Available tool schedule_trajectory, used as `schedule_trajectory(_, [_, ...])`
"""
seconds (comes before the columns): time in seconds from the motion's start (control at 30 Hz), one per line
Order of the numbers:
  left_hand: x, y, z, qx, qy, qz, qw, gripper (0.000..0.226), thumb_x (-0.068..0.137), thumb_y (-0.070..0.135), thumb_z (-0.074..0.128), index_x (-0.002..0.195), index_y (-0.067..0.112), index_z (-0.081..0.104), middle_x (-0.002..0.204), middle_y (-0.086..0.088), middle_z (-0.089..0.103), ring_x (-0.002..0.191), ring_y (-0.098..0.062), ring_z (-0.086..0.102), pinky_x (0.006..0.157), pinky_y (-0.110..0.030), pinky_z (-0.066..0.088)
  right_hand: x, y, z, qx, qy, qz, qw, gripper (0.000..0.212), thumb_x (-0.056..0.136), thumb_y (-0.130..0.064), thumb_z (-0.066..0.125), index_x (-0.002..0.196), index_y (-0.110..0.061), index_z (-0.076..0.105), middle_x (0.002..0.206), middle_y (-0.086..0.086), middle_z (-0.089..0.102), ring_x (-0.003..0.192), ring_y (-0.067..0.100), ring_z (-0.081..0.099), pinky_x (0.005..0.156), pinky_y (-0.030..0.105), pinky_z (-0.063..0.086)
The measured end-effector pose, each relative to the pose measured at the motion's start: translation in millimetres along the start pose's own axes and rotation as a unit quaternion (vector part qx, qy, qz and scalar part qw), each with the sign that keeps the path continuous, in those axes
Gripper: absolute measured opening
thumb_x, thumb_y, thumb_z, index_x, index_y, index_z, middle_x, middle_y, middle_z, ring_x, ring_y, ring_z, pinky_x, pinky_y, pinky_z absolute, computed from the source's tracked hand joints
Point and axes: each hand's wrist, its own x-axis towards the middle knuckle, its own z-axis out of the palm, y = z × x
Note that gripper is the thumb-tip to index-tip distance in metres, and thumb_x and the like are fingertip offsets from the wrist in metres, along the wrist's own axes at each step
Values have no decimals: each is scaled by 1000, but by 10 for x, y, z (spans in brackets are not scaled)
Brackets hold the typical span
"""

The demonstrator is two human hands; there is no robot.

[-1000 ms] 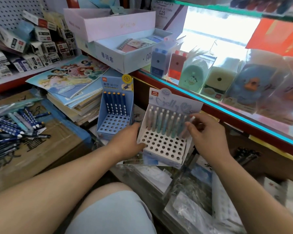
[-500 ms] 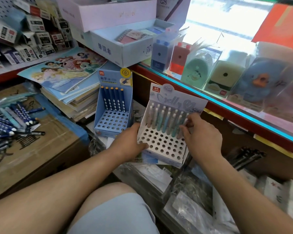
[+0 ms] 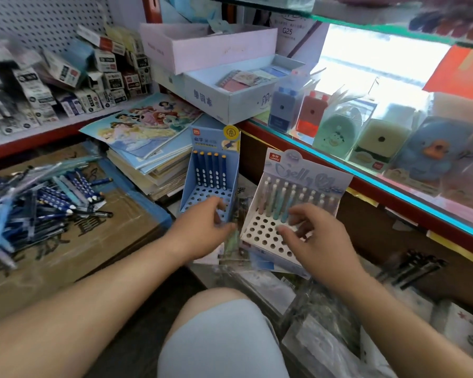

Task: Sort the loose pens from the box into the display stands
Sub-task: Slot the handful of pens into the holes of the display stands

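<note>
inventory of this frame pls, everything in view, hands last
blue display stand: one, blue, centre
dark blue pens: five, its back row
white display stand: one, white, right of the blue one
pastel pens: two rows, count unclear, its back
loose pens: many, mostly blue, heaped left
cardboard box: one, brown, under the heap
picture books: one stack, behind the blue stand
packaged sharpeners: at least five, mixed colours, on glass counter
left hand: at blue stand's front, grip unclear
right hand: fingers spread over white stand, empty
</note>
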Motion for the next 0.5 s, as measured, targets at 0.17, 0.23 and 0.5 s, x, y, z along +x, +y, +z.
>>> schedule_trajectory(0.17, [-487, -340, -791, 23, 83, -17, 996, 49, 88, 48, 73, 127, 26, 55, 116, 8, 59, 101, -8, 61, 89, -31, 53, 92, -488, 278, 60, -139, -108, 982, 69, 83, -55, 72, 145, -45, 42, 141, -19, 43, 124, -1, 48, 106, 33, 50])
schedule_trajectory(0.23, [-741, -501, -1091, 53, 99, -36, 993, 66, 87, 54, 72, 142, 29, 46, 137, 5, 49, 123, -14, 53, 101, -31, 46, 147, -765, 391, 60, -195, -153, 967, 81, 81, -60, 73, 150, -50, 31, 153, -20, 27, 139, 4, 33, 117, 35, 38])
schedule_trajectory(0.5, [-1628, -1291, -1773, 147, 116, -141, 972, 115, 73, 82, 64, 157, 50, -8, 165, 18, -20, 157, -23, -7, 125, -59, 13, 378, -1887, 1026, -9, -298, -329, 896, 107, 66, -85, 68, 147, -69, 1, 164, -24, -14, 157, 18, -4, 123, 55, 23])
